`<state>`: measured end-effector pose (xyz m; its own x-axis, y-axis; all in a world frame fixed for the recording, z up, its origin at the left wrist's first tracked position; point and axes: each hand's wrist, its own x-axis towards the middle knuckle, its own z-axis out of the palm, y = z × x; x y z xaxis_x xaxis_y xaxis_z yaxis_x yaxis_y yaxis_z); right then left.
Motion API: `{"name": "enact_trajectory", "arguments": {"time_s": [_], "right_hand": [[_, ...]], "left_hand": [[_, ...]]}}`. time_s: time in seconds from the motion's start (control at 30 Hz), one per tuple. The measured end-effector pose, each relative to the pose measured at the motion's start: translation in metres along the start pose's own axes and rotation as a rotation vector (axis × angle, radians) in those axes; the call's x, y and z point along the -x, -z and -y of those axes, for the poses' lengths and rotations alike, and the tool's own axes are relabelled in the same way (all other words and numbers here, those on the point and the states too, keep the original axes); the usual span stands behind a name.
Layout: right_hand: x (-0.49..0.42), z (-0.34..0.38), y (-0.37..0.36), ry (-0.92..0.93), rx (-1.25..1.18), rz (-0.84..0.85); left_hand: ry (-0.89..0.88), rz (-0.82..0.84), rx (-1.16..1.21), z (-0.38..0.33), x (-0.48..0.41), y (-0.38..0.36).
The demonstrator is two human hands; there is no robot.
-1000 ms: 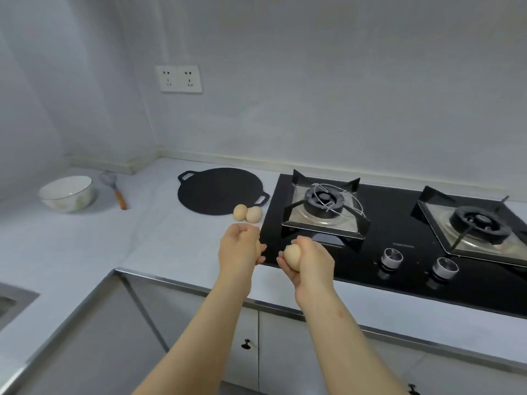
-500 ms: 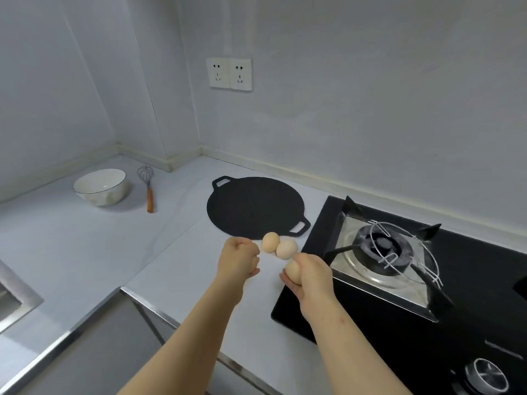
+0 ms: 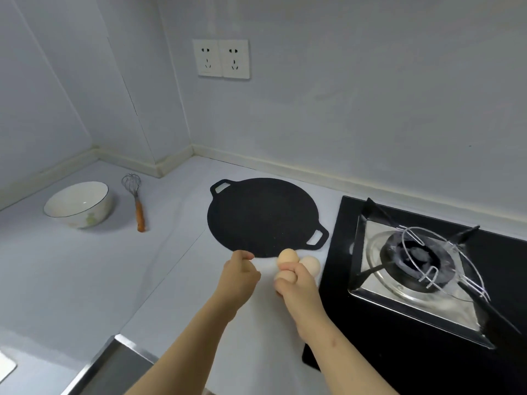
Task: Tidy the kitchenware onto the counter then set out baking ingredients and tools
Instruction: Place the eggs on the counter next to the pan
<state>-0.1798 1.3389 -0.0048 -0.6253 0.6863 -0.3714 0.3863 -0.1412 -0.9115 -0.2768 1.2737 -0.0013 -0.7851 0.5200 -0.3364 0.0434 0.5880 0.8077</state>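
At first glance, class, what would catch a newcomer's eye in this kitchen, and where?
The round black griddle pan lies flat on the pale counter, near the middle. Just in front of it, the right hand holds an egg beside two eggs resting on the counter, with the left hand curled alongside. To the right sits the black gas hob with its steel burner.

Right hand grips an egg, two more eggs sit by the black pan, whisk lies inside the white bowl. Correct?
Not quite. The head view shows the wooden-handled wire whisk lying on the pale counter beside the white ceramic bowl, not inside it. The rest holds.
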Motion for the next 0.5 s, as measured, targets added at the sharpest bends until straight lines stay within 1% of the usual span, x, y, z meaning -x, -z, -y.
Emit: {"name": "enact_trajectory", "arguments": {"time_s": [0.1, 0.17, 0.3, 0.4, 0.5], "right_hand": [[-0.007, -0.005, -0.011, 0.135, 0.157, -0.086], [-0.01, -0.008, -0.019, 0.197, 0.214, -0.16], [-0.007, -0.022, -0.027, 0.257, 0.28, -0.214], [-0.003, -0.031, -0.024, 0.297, 0.377, -0.276], [-0.001, -0.039, -0.018, 0.322, 0.473, -0.284]], "left_hand": [[-0.099, 0.017, -0.127, 0.008, -0.012, 0.007], [-0.155, 0.041, -0.209, 0.013, -0.018, 0.009], [-0.232, 0.114, -0.328, 0.022, -0.021, 0.008], [-0.285, 0.179, -0.368, 0.03, -0.021, 0.004], [-0.333, 0.183, -0.376, 0.033, -0.019, 0.0]]}}
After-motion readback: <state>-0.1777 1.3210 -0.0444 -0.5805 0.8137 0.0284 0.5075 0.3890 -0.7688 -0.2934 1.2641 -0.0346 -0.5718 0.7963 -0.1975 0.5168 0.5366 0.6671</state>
